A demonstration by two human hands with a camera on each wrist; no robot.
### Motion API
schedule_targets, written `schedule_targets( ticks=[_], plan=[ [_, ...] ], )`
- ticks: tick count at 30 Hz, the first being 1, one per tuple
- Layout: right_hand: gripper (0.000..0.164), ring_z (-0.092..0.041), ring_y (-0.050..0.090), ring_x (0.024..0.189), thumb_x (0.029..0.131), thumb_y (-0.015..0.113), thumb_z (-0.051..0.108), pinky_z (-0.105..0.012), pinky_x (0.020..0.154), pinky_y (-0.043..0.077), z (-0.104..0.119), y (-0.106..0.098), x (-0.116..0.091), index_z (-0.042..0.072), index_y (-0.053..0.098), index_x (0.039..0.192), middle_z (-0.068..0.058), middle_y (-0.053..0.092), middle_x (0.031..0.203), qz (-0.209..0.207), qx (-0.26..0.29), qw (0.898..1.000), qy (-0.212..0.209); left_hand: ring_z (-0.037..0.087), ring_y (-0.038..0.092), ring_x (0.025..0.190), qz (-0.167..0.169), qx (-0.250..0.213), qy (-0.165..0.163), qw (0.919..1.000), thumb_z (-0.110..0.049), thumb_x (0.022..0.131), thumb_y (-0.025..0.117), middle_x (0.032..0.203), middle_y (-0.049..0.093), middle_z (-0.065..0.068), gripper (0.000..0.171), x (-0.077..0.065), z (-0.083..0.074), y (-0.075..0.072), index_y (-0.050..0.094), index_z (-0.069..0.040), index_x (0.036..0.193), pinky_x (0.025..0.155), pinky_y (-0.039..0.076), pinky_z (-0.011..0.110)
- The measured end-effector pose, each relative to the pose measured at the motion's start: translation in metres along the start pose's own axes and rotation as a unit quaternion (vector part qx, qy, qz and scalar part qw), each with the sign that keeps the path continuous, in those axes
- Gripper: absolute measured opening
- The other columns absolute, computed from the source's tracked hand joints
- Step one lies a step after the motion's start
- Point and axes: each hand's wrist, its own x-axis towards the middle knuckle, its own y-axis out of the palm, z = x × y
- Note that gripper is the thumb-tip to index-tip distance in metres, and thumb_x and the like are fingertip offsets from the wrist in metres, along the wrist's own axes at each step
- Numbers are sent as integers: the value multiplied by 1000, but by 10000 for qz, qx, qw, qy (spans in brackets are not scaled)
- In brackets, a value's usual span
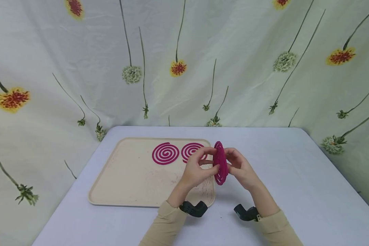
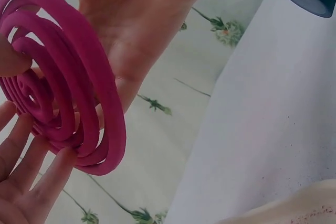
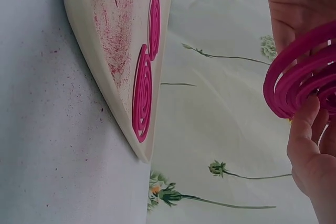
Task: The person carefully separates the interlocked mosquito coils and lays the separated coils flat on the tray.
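I find the white table [image 1: 289,177] beneath both hands, with the tray [image 1: 126,181] under and leftward of the left hand [image 1: 196,171]. The left hand and right hand [image 1: 243,171] grip opposite sides of the magenta coil [image 1: 221,165], upright between them; it appears doubled. Flat coils [image 1: 165,153] lie beyond the left hand. Caution: I judge the thin spiral brittle; uneven pulling or twisting between hands could snap it
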Motion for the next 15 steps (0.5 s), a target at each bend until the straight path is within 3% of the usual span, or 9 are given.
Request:
schedule_targets(
  ticks=[3,9,15],
  plan=[
    [38,-20,47,113,85,60,6,-28,91,48,0,3,0,11,48,121,-6,51,119,-99,23,9999,-39,29,54,108,-141,50,91,9998,2,78,72,114,59,15,45,-1,8,3,56,1,119,85,52,43],
    [43,-18,48,114,82,58,4,-29,91,49,0,7,1,12,48,122,-4,52,120,-224,-30,9995,-197,25,53,107,-326,288,345,9985,-2,76,74,114,57,10,47,-1,8,8,54,-3,119,84,52,42],
    [44,-15,48,111,80,57,3,-28,90,49,-1,7,0,14,48,121,-2,52,118,-257,-69,9993,-280,37,51,105,-355,266,382,9983,3,74,71,113,54,22,51,-3,-12,10,48,8,119,85,47,56]
  ],
)
